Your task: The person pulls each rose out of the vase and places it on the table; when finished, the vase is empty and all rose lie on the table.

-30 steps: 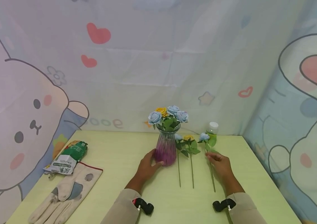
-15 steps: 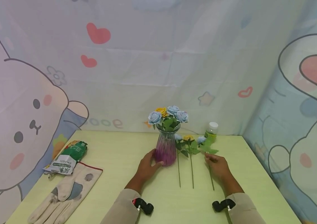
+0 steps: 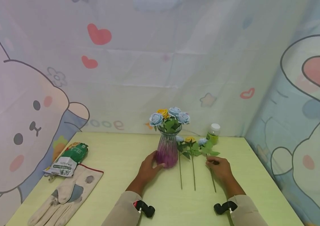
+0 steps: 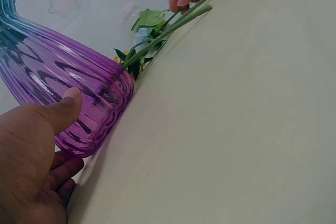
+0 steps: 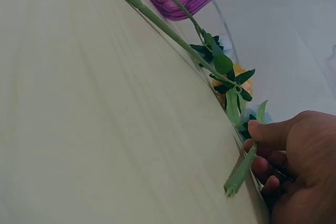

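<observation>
A ribbed glass vase, clear above and purple below, stands upright with blue and yellow artificial roses in it. My left hand holds its lower left side, the thumb lying across the front in the left wrist view. To the right, my right hand pinches the green stem of a blue rose between thumb and fingers, low over the table. Between the vase and this rose lie a yellow rose and another blue rose, stems toward me.
A white-capped bottle with a green label stands behind the held rose. At the left, a green and white packet touches a pale work glove. A printed cloth hangs behind the pale yellow table.
My right hand has lowered the right blue rose toward the table, its bloom shifting slightly left and down. The left hand and the vase have stayed in place.
</observation>
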`<state>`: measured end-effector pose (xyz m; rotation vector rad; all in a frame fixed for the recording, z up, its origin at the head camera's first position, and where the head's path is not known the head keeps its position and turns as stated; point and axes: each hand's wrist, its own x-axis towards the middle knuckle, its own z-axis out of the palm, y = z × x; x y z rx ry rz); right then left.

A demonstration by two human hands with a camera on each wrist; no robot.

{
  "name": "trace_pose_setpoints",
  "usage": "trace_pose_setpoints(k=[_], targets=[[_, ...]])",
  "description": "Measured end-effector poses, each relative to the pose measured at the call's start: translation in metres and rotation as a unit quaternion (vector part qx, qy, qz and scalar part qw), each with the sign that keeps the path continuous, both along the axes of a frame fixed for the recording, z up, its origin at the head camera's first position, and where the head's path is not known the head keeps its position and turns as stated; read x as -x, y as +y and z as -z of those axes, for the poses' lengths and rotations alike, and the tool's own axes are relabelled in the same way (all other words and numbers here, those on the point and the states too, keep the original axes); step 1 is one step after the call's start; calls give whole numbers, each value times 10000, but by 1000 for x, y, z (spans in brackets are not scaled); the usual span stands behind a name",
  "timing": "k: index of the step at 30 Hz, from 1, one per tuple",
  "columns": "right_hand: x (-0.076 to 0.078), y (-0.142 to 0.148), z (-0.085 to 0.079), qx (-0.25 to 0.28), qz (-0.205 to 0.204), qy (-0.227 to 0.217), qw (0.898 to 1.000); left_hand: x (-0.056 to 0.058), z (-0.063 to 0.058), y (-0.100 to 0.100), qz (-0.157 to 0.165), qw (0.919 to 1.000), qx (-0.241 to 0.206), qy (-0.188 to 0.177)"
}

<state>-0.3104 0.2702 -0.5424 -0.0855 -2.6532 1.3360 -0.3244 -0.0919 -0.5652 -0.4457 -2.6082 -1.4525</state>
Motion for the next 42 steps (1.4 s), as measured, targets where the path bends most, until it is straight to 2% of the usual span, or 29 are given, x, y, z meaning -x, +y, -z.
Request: trace_pose_setpoints(k=[8,18,35,42], targets=[[1,-5,-1,174,-8,-211,9996,0,-1,0,-29,10000,6,20],[3,-4,1,-239,-248,-70,9994,-3,-2,0,-11,10000,-6,20],[-4,1,-16,185,-150,-212,9995,-2,-3,0,-33,10000,8,16],[-2,0,-26,-38,-52,154,9999,0,-2,0,-17,10000,-9,-3]])
